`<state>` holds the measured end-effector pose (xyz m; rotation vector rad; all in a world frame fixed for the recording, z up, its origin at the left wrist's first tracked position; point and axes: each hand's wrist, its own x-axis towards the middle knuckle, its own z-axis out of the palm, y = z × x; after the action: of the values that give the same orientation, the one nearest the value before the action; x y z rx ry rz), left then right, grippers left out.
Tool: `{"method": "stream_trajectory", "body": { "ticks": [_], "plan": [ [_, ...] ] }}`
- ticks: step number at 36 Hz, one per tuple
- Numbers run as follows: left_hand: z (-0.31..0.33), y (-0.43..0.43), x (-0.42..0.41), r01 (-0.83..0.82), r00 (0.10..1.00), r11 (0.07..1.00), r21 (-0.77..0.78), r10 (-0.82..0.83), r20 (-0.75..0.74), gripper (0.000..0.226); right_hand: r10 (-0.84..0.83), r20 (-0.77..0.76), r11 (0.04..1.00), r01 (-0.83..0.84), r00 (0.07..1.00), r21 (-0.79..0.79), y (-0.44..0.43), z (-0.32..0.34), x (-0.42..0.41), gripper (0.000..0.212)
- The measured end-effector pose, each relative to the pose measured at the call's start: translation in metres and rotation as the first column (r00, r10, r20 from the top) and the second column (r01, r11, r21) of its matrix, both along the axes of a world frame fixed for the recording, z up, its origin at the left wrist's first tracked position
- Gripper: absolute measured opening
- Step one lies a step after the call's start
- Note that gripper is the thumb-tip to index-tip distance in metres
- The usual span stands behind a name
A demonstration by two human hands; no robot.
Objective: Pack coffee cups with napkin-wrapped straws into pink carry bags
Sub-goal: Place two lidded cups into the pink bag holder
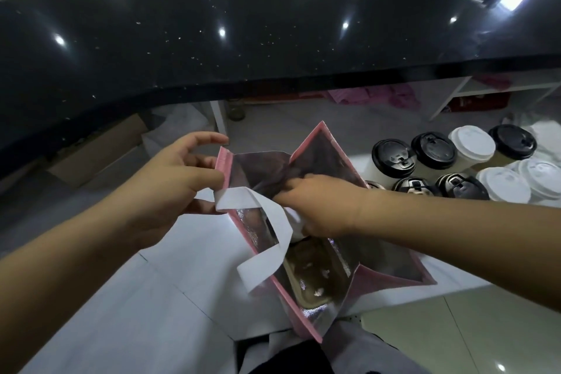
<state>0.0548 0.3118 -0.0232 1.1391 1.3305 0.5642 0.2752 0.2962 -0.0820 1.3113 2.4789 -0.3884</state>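
While left hand (pixel 170 179) pinches bag (pixel 318 155) rim, right hand (pixel 318 206) holds cup (pixel 297 226) inside.

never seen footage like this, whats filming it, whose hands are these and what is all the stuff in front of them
There is no machine here. The one picture comes from a camera worn on a person's head, looking down at their own two bare hands. The left hand pinches the rim of a pink carry bag beside its white handle and holds the mouth open. The bag's lining is shiny silver. The right hand reaches inside with its fingers curled round a white object, probably a cup, though it is mostly hidden. The bag stands on a white surface. To the right is a cluster of coffee cups, some with black lids and some with white. Beyond runs a glossy black counter.
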Motion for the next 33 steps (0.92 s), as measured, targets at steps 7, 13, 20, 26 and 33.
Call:
{"method": "stream_trajectory", "body": {
  "ticks": [7, 13, 20, 26, 33],
  "plan": [
    [-0.003, -0.002, -0.002, 0.007, 1.0, 1.0, -0.002, -0.007, -0.016, 0.055, -0.026, -0.005, 0.999, 0.026, 1.0, -0.034, -0.001, -0.011, -0.007, 0.035],
    [-0.005, -0.004, 0.003, 0.0, 0.999, 0.999, 0.033, 0.001, -0.038, 0.051, -0.036, -0.045, 0.995, 0.032, 0.998, -0.091, 0.0, 0.001, -0.01, 0.021],
    [0.005, -0.015, 0.011, 0.072, 0.986, 0.996, 0.061, -0.062, -0.153, 0.074, 0.038, -0.063, 0.999, -0.036, 0.997, 0.018, -0.013, 0.037, -0.006, 0.038],
    [0.018, -0.021, 0.022, 0.087, 0.975, 0.993, 0.08, -0.069, -0.211, 0.077, -0.052, -0.37, 0.995, 0.078, 0.928, 0.055, -0.035, 0.108, 0.038, 0.043],
    [0.036, -0.019, 0.041, 0.129, 0.942, 0.974, 0.188, -0.062, -0.329, 0.079, -0.201, -0.508, 0.962, 0.267, 0.838, 0.059, -0.03, 0.109, 0.121, 0.046]
  ]
}}
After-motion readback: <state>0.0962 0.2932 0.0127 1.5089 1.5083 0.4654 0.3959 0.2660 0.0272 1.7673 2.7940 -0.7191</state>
